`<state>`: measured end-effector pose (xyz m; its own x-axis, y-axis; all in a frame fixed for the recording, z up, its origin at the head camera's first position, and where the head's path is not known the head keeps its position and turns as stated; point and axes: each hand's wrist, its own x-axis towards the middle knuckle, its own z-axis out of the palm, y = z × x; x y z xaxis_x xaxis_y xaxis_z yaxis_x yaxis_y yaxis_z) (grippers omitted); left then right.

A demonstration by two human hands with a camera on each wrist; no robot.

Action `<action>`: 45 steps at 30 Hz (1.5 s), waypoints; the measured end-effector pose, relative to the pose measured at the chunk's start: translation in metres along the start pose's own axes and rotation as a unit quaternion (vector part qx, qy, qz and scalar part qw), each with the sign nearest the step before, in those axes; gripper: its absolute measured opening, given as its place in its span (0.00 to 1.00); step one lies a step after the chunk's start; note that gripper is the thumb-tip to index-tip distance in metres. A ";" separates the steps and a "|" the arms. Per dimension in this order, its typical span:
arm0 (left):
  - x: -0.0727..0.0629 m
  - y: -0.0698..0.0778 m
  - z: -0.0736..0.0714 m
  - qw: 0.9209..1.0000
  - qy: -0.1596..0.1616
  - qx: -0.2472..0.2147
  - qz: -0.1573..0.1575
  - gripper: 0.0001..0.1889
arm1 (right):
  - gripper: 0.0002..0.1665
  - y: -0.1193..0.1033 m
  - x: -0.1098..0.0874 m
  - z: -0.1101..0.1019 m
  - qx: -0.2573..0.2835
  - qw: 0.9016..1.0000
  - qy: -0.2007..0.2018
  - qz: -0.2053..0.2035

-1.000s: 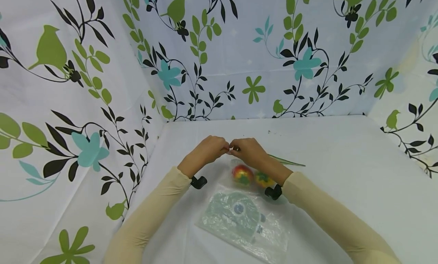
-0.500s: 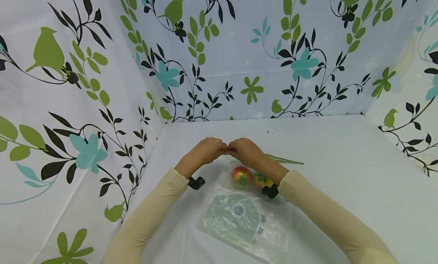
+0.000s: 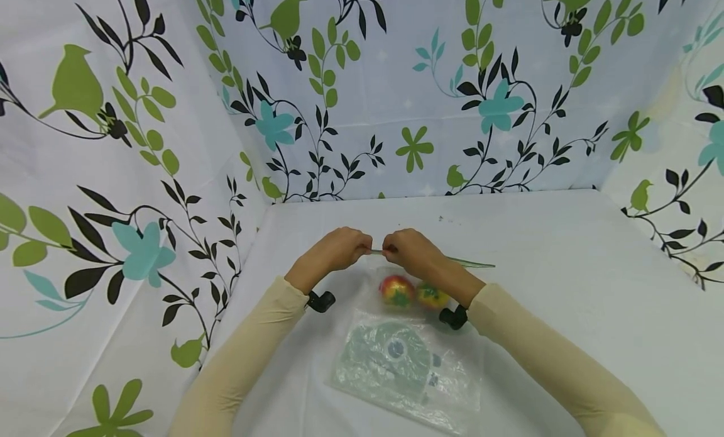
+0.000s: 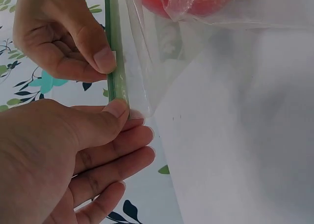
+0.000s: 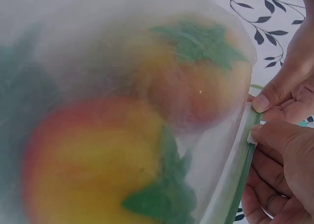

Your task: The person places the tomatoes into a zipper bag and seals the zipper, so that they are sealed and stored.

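A clear slider zip bag [image 3: 390, 361] with a pale green print lies on the table, its green zip edge [image 3: 474, 263] at the far side. Through its film show two red-and-yellow fruits with green leafy tops, one left [image 3: 397, 291] and one right [image 3: 432, 295], partly behind the right forearm. My left hand [image 3: 342, 247] pinches the end of the zip edge between thumb and fingers, its other fingers loosely bent. Close beside it, my right hand [image 3: 410, 248] pinches the zip edge at a small white slider [image 5: 252, 138]. A short stretch of strip [image 4: 113, 84] shows between the hands.
The white table [image 3: 554, 254] extends to both sides of the bag. Small dark specks [image 3: 441, 219] lie beyond the right hand. A cloth printed with leaves and birds [image 3: 351, 78] hangs around the back and sides.
The two hands, touching half a second ago, have come slightly apart; the right has shifted right along the zip edge, and a short piece of it now shows between them.
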<state>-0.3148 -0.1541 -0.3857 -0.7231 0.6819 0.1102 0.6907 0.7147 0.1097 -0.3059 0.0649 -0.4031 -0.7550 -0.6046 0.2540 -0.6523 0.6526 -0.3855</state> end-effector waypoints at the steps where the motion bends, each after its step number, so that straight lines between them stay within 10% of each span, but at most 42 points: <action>1: 0.000 -0.001 0.000 1.000 -0.001 -0.002 -0.002 0.06 | 0.08 0.001 -0.001 -0.001 0.002 1.000 -0.001 0.001; 45: -0.008 -0.031 0.006 0.994 -0.022 -0.069 -0.080 0.06 | 0.06 0.091 -0.086 -0.066 0.008 0.996 -0.050 0.067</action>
<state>-0.3305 -0.1813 -0.3958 -0.8216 0.5689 0.0378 0.5580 0.7888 0.2578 -0.3047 0.2068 -0.4013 -0.8240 -0.5560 0.1096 -0.5446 0.7235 -0.4243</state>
